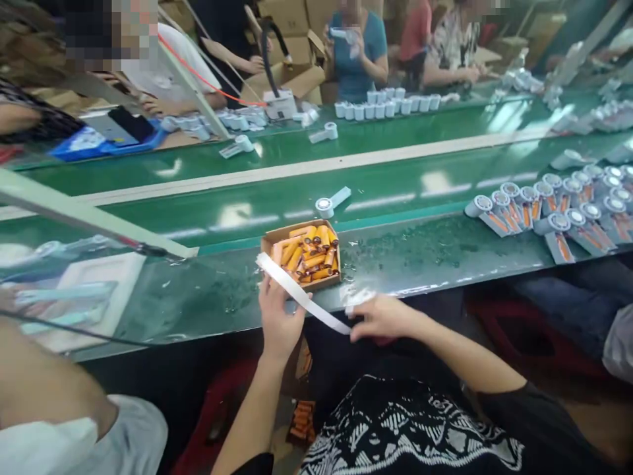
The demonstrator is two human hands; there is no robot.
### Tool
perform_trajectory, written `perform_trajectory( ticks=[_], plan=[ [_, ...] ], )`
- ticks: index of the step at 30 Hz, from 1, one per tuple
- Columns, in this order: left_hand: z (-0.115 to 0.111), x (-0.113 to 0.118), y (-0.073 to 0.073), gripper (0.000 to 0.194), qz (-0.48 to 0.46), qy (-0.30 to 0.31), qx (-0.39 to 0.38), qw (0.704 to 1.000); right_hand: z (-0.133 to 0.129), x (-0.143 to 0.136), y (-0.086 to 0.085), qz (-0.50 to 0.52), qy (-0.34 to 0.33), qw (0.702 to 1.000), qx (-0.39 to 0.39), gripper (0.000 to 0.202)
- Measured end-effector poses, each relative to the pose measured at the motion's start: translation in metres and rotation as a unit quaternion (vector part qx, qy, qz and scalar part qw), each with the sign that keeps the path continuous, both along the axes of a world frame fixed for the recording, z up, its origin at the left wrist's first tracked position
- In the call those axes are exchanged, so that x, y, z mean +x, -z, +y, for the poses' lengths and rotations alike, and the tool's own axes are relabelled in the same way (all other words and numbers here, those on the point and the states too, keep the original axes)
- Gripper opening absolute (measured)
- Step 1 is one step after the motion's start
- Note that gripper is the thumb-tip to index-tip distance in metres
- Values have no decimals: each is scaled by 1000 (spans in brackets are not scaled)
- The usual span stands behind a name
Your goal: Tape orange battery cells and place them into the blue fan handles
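Note:
A long white strip (pixel 306 300) slants across in front of me, its upper end over the near left corner of a cardboard box (pixel 325 285). My left hand (pixel 279 320) is closed around the strip's upper part, right by the box, with its fingers partly hidden behind the strip. At the lower end, my right hand (pixel 386 318) pinches the strip; its fingertips are slightly blurred. Orange cylindrical batteries (pixel 312 254) with dark ends fill the box in a loose heap. Crumpled clear plastic (pixel 357 297) lies by my right hand at the bench edge.
Beyond the box, a white handheld fan (pixel 325 207) lies on the green conveyor belt (pixel 277 198). Rows of open fan bodies (pixel 529 198) with orange cells stand right. A metal post (pixel 89 214) slants in from the left. Co-workers sit beside and across; more batteries (pixel 302 422) sit below.

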State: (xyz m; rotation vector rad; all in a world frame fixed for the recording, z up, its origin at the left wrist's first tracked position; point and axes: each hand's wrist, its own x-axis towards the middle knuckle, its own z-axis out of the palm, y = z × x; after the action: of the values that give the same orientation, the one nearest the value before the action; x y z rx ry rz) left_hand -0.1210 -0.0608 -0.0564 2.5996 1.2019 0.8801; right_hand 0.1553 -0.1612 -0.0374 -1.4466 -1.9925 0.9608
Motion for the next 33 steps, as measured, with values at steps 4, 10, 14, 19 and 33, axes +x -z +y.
perform_trajectory(
  ticks=[4, 10, 14, 19, 33],
  plan=[
    [-11, -5, 17, 36, -131, -53, 77, 987, 117, 26, -37, -107, 59, 988, 90, 35],
    [-12, -2, 12, 35, -116, -29, 88, 989, 222, 15, -52, -245, -92, 960, 98, 35],
    [-10, -10, 2, 36, -83, -35, 114, 989, 218, 19, -51, -185, -51, 975, 111, 19],
    [-11, -10, -23, 48, 24, 1, 136, 990, 171, 24, -57, 163, 45, 984, 59, 43],
    [-18, 32, -57, 64, 168, 95, 173, 966, 77, 67, -107, 22, -60, 998, 10, 23]
  ],
)
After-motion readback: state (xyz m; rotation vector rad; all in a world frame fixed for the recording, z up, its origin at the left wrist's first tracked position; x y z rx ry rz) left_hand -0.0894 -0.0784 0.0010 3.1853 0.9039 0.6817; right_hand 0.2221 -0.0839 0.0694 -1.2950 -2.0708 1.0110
